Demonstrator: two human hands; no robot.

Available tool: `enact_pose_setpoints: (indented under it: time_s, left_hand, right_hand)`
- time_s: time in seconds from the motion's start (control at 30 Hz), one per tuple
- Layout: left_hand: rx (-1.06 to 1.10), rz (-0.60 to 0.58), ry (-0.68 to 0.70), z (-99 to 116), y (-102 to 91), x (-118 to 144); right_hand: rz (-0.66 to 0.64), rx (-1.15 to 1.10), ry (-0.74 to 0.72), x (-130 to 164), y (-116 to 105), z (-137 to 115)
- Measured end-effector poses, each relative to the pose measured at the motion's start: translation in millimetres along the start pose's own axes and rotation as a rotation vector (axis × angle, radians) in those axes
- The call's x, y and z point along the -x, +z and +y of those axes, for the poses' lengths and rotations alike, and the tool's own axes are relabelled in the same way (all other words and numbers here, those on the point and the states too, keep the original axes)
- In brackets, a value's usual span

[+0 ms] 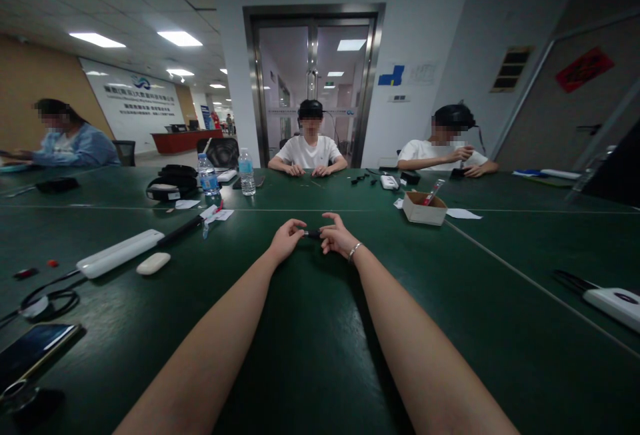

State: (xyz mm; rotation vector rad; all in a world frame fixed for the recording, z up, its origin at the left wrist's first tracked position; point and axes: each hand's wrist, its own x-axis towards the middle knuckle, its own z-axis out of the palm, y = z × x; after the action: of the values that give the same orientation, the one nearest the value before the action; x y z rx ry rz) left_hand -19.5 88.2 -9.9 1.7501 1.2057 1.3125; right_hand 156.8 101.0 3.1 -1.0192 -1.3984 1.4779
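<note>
A small dark object with a shiny metal tip [313, 234] is between my two hands, a little above or on the green table; its exact kind is too small to make out. My left hand [286, 242] pinches the metal end between thumb and fingertips. At the dark end, my right hand [341, 242] has its fingers curled against the object, with one finger stretched out above it. A silver bracelet [354, 251] circles my right wrist.
Left on the green table [310, 355] lie a long white device [120, 253], a white oval case [153, 263], a phone [37, 350] and black cable. Water bottles [247, 174] and a small box [424, 208] stand farther back. Several people sit around.
</note>
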Motion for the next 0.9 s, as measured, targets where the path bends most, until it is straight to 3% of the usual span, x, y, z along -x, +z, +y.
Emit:
enact_pose_setpoints:
  time_s: [0.2, 0.4, 0.63, 0.9]
  left_hand:
    - [-0.013, 0.018, 0.000, -3.3, 0.2, -1.1]
    - [-0.026, 0.019, 0.022, -5.6, -0.8, -2.3]
    - [-0.017, 0.007, 0.016, -7.0, -0.1, -2.9]
    - [0.030, -0.023, -0.013, -9.3, 0.8, -3.5]
  right_hand:
    - [-0.018, 0.051, 0.100, -1.1, 2.9, -1.2]
    - [-0.071, -0.034, -0.022, 6.0, 0.8, -3.2]
    - [-0.040, 0.017, 0.073, 1.0, 3.5, -1.0]
    - [-0.076, -0.033, 0.032, 4.8, 1.0, -1.0]
